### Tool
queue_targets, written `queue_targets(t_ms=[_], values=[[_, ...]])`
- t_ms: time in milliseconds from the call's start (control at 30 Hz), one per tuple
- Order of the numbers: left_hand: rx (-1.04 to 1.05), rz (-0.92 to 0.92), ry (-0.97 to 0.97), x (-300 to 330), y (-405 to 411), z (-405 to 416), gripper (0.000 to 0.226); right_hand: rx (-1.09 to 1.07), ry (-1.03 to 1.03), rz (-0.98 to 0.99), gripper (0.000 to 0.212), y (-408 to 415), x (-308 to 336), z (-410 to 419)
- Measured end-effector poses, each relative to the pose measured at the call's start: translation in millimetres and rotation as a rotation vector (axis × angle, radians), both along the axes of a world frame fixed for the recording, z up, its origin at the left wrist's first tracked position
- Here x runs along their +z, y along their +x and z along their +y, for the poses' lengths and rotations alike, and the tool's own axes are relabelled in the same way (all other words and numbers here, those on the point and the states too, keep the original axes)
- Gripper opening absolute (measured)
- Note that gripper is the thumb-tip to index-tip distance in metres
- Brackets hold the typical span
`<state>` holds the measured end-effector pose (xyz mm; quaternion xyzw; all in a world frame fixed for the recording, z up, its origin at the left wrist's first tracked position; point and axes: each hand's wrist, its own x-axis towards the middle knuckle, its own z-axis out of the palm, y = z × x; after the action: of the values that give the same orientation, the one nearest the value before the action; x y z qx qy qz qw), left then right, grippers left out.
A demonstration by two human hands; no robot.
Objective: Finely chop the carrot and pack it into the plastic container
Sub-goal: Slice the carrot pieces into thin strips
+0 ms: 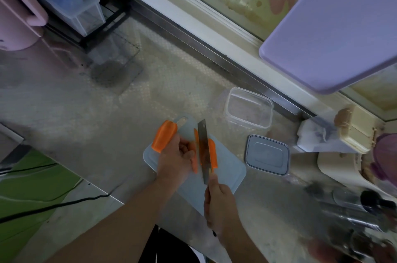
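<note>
Grey patterned desk (107, 112) carries pale blue plastic cutting board (227, 173), near centre. Clear rectangular plastic container (249, 108) far right of board, grey lid (267, 154) beside board. Left hand (178, 157) curls over orange carrot pieces (164, 136) on board. Right hand (221, 204) grips steel knife (204, 151), blade between carrot strips.

Orange carrot (164, 137) pieces lie lengthwise at frame centre, 1 thick chunk leftmost. Clear plastic container (249, 108) stands open, upper right of them.
</note>
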<state>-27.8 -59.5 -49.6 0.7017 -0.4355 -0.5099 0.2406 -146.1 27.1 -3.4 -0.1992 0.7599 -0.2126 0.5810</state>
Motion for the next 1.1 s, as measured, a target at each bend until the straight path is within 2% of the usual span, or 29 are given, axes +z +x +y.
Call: queue_targets(t_ms=[233,633,1100], values=[[0.017,-0.014,0.022,-7.3,2.8,1.0,0.019,-0.002,0.017,-0.068,0.056,7.9,7.1,-4.6],[0.034,0.031,0.026,0.9,2.4,0.6,0.014,-0.027,0.065,-0.042,0.053,14.3,9.6,-3.2],[0.021,-0.001,0.038,-2.3,2.5,0.5,0.017,0.02,0.048,0.01,0.054,11.2,7.2,1.2]])
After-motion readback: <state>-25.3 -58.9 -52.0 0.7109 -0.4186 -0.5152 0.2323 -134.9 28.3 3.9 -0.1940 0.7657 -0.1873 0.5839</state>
